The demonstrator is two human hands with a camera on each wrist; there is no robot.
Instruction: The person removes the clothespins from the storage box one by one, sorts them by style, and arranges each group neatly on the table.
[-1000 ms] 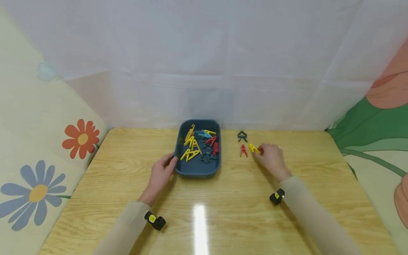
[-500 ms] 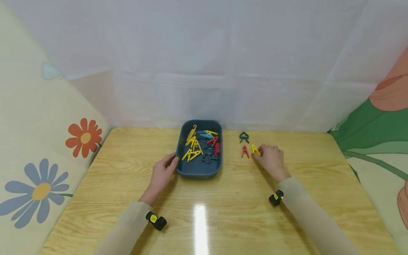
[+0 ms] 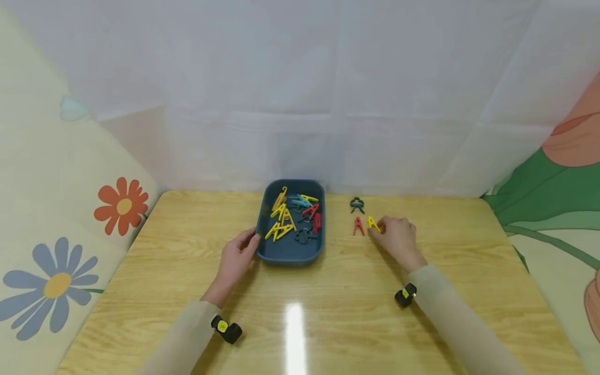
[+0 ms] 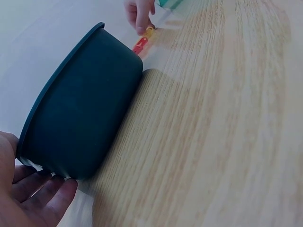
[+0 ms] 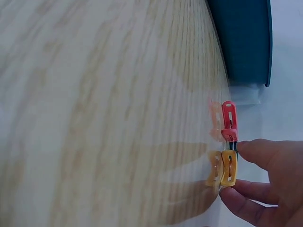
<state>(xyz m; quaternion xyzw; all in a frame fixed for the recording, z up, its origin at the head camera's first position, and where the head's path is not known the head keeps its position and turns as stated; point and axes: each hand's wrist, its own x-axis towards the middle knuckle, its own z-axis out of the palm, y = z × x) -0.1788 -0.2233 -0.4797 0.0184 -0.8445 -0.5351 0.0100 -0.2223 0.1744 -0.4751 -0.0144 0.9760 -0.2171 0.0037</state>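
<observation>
My left hand (image 3: 238, 255) holds the near left side of a dark blue plastic tub (image 3: 290, 258); its thumb is at the rim and its fingers lie along the outer wall in the left wrist view. My right hand (image 3: 397, 239) pinches a yellow clothespin (image 3: 373, 224) between thumb and fingers, low at the table surface. Just left of it lies a red clothespin (image 3: 358, 226), with a dark green clip (image 3: 357, 204) behind that one. In the right wrist view the yellow clothespin (image 5: 229, 168) lines up with the red clothespin (image 5: 229, 116).
Several yellow clothespins (image 3: 279, 230), red clothespins (image 3: 317, 222), a blue clothespin (image 3: 300, 201) and dark clips (image 3: 303, 236) lie in the tub. A white sheet (image 3: 300, 104) hangs behind the wooden table (image 3: 253, 317). Flower-patterned panels (image 3: 56, 208) flank it.
The yellow clothespin has turned from a slant to nearly the same direction as the red one, under my right hand. My left hand keeps its place on the tub.
</observation>
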